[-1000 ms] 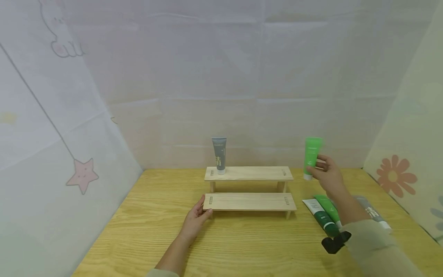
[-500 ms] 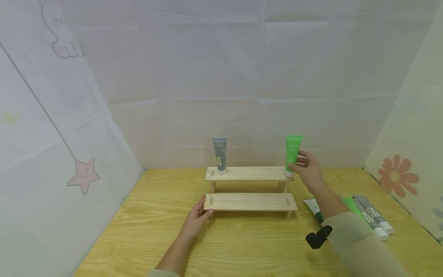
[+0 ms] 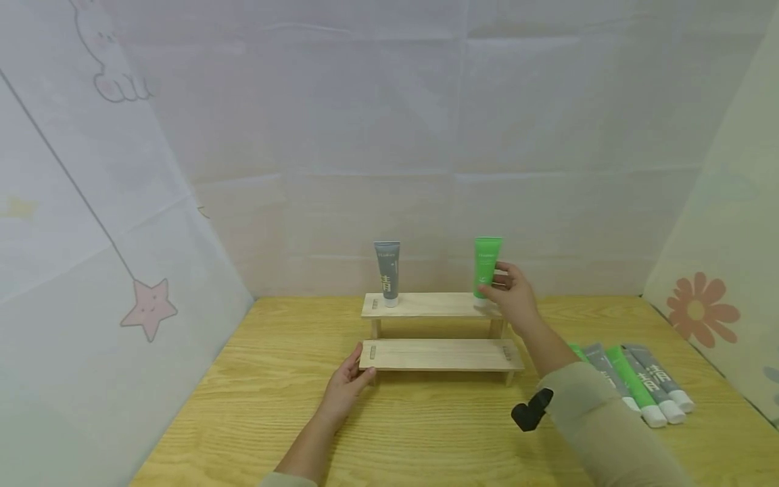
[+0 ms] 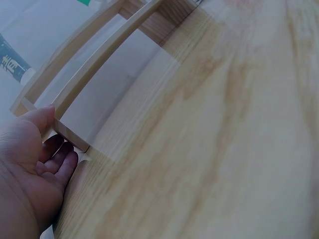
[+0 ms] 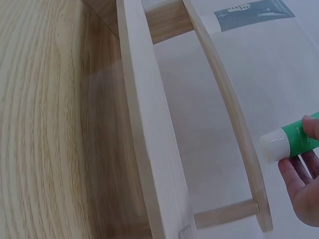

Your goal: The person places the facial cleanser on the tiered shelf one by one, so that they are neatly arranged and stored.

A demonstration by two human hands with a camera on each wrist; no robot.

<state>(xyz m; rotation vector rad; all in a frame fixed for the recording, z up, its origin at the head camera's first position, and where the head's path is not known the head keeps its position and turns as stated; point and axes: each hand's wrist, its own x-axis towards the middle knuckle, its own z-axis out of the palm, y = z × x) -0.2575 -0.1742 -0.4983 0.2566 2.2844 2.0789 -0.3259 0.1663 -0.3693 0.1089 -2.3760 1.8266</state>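
My right hand (image 3: 511,295) pinches a bright green squeeze tube (image 3: 487,260) between thumb and fingers, upright with its white cap down, over the right part of the upper step of a wooden two-step shelf (image 3: 441,353). In the right wrist view the tube's white cap (image 5: 275,146) shows close to the upper board's edge. At the lower step's left end my left hand (image 3: 343,387) grips the board, thumb at its front corner. The left wrist view has the fingers (image 4: 65,164) curled beside the shelf's leg. A grey tube (image 3: 387,270) stands cap-down on the upper step's left end.
Several green and grey tubes (image 3: 635,382) lie side by side on the wooden table (image 3: 426,433) at the right, partly behind the right sleeve (image 3: 602,419). A patterned cloth (image 3: 438,135) hangs behind and along both sides of the table.
My right hand has carried the green tube leftward, from right of the shelf to over its upper step. More of the lying tubes now shows. My left hand keeps its place.
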